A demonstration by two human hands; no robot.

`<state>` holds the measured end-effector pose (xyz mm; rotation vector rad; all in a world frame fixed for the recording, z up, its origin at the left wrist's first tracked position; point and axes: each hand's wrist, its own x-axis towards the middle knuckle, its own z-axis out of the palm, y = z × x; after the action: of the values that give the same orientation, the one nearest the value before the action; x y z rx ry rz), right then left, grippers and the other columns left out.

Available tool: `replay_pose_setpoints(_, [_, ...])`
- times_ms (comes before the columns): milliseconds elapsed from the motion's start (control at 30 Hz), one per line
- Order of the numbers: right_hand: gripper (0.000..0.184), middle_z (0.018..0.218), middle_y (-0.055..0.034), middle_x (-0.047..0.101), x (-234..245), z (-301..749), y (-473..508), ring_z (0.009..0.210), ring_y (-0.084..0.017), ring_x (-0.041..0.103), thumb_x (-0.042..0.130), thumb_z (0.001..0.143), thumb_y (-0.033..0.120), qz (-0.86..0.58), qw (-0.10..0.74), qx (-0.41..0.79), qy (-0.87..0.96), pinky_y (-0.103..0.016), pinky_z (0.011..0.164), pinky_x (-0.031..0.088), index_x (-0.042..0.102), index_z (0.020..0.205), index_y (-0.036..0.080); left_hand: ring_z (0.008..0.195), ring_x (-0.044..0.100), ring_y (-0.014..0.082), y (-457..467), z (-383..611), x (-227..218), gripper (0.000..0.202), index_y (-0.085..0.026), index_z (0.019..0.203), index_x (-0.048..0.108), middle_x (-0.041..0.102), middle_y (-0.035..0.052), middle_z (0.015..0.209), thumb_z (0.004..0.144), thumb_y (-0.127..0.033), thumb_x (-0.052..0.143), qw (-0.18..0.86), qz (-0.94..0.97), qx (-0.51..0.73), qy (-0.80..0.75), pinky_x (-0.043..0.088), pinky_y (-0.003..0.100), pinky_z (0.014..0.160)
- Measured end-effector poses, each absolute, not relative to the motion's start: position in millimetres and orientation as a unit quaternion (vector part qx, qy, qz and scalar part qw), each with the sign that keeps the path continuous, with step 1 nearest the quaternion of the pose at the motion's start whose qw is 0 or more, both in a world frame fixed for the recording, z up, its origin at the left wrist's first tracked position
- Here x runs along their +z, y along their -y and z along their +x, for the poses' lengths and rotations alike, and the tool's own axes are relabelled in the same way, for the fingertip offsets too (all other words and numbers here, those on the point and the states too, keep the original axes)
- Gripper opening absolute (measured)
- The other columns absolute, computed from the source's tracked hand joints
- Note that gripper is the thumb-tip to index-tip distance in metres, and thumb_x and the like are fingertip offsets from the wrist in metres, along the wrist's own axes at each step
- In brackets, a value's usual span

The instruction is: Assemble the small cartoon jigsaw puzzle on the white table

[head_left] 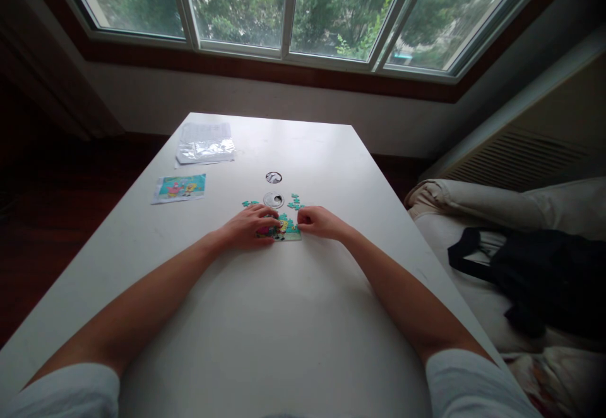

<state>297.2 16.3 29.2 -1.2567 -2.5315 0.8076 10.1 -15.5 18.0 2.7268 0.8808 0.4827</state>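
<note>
The left hand [250,223] lies open on a part-built jigsaw [290,233], probably steadying it on the table [303,317]. The right hand [317,221] curls its grip at the jigsaw's edge; I cannot tell whether it holds anything.

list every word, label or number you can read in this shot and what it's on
Nothing in this view can be read as text.
plastic bag: faint grey print on the sheet inside, too blurred to read.
picture card: cartoon image; any lettering is too small to tell.
jigsaw puzzle, under the left hand and right hand: picture only, no legible words.
</note>
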Motion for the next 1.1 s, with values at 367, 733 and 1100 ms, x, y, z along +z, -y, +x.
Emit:
replay_pose_setpoints(367, [0.008,0.070,0.0028,0.057,29,296,-16,0.065,-0.012,0.047,0.065,0.080,0.024,-0.412,0.101,0.261,0.867,-0.025,0.061,0.026,0.060,0.075,0.019,0.121,0.058,0.0283,16,10,19,0.040,-0.033,0.127,0.068,0.063,0.0074,0.133,0.089,-0.046,0.068,0.125,0.929,0.164,-0.307,0.042,0.044,0.108])
replay_pose_setpoints(733, [0.009,0.070,0.0029,0.059,30,300,-17,0.064,-0.011,0.048,0.060,0.084,0.024,-0.422,0.150,0.269,0.853,-0.025,0.062,0.029,0.065,0.079,0.019,0.122,0.057,0.0281,16,10,18,0.039,-0.033,0.128,0.068,0.063,0.0073,0.135,0.092,-0.049,0.064,0.127,0.930,0.159,-0.307,0.042,0.043,0.108])
replay_pose_setpoints(1100, [0.010,0.081,-0.0038,0.065,19,288,-11,0.081,-0.019,0.055,0.059,0.092,0.022,-0.373,0.268,0.179,0.870,-0.030,0.076,0.041,0.066,0.085,0.021,0.117,0.061,0.0249,8,5,14,0.026,-0.028,0.115,0.072,0.069,0.0054,0.127,0.099,-0.035,0.054,0.105,0.885,0.229,-0.391,0.044,0.044,0.105])
